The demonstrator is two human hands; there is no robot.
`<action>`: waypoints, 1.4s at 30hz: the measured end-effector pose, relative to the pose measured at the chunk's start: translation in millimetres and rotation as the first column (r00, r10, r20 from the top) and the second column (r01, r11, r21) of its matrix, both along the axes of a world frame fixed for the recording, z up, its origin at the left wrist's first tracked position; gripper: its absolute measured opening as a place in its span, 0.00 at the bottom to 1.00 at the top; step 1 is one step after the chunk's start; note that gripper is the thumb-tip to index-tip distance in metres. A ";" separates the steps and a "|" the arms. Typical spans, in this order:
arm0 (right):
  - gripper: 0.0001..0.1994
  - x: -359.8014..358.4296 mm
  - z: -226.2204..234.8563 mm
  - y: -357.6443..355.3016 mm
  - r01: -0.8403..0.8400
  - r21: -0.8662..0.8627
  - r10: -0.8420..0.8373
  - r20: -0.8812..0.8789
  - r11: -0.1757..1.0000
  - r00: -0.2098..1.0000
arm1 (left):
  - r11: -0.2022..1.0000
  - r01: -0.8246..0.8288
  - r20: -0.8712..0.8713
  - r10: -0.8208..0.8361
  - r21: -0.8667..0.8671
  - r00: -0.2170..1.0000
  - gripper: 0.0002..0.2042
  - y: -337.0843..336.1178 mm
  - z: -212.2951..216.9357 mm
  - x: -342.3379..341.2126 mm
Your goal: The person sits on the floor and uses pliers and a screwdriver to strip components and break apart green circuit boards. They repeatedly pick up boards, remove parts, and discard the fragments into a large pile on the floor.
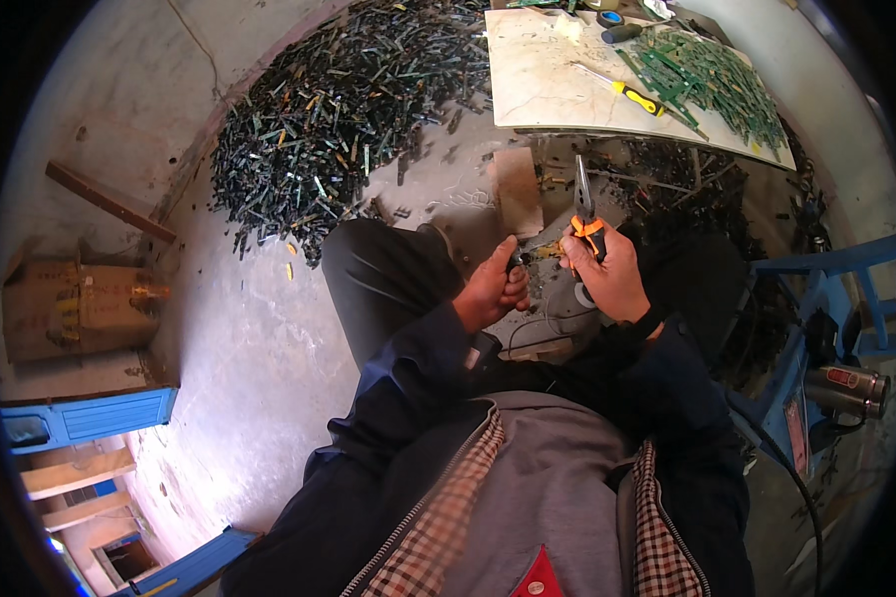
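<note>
Over my lap, my right hand (612, 274) is closed round the orange and black handles of a pair of long-nose pliers (584, 204). The jaws point up and away from me, with nothing visible in them. To its left, my left hand (493, 289) is curled with the thumb on top, gripping a small dark piece (515, 263) whose kind I cannot make out. Between the hands are small yellowish and dark bits (546, 251). Just beyond my left hand a brown cardboard piece (518, 189) lies on the floor.
A big heap of dark strips (319, 119) covers the floor at far left. At far right, a pale board (538, 90) carries green circuit-board strips (712, 85) and a yellow-handled screwdriver (637, 98). A blue stool (782, 383), a steel flask (846, 390) and a black cable (801, 488) are on my right.
</note>
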State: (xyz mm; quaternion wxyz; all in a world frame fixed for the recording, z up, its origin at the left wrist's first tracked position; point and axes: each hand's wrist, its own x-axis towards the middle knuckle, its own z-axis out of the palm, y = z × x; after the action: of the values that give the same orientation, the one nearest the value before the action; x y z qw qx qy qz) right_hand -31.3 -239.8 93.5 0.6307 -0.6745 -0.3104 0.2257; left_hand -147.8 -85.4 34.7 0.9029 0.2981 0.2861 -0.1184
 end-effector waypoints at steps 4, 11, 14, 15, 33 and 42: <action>0.09 -0.8 -2.1 -1.7 0.004 -0.008 -0.004 -0.024 1.000 1.000 | 0.999 0.005 -0.025 -0.004 0.047 1.000 0.27 -2.3 3.0 1.4; 0.10 -4.6 -3.5 -3.0 0.007 -0.064 -0.010 -0.037 0.998 0.999 | 0.997 -0.031 -0.063 0.036 0.075 0.997 0.27 -2.2 -1.8 1.2; 0.09 -8.5 -2.7 -3.4 -0.022 -0.027 0.020 -0.093 0.999 0.995 | 0.994 -0.065 -0.056 0.070 0.086 0.996 0.26 0.9 -8.0 -1.5; 0.09 -8.8 -3.3 -4.2 -0.036 -0.031 0.032 -0.126 0.999 0.992 | 0.992 -0.077 -0.057 0.083 0.099 0.995 0.26 0.6 -7.9 -1.2; 0.11 -45.1 -4.5 -8.4 -0.106 -0.078 0.029 -0.658 0.991 0.753 | 0.935 -0.277 -0.129 0.310 0.220 0.942 0.23 1.5 0.3 2.4; 0.13 -61.5 -12.9 1.0 -0.049 0.004 0.040 -0.646 0.999 0.762 | 0.872 -0.178 -0.086 0.242 0.456 0.966 0.29 -4.6 0.5 4.1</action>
State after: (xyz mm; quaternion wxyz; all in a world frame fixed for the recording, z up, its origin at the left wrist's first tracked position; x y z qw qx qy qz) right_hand -92.7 -238.8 80.6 0.6891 -0.5521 -0.0891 0.4607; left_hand -143.7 -90.0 35.3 0.7960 0.4543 0.3990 0.0284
